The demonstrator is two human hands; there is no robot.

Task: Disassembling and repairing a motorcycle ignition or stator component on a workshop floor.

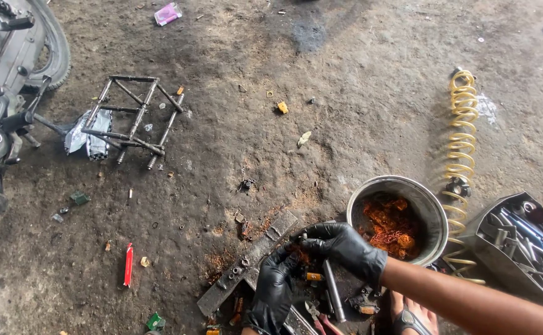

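1. Holding a small dark metal part [303, 239] btwn both gloved hands, lower middle of the frame. My right hand [346, 247] is closed over it from the right, left hand [275, 286] comes up from below w/ fingertips at the same spot. Part's mostly hidden by fingers, so can't tell exactly what it is.
2. Prob held up off the ground so grit stays out and both hands can work it.
3. Long axis: only a short stub shows, looks roughly upright, tipped toward the top of frame. Not 100% sure.
4. Steel rod [333, 290] lies just below my hands, running top to bottom.
5. Metal bowl [429, 208] w/ rusty orange stuff sits right of my hands, close for reach.
6. Yellow coil spring [462, 133] on the right, tray of tools [493, 248] lower right, pliers [318, 319] at the bottom edge.
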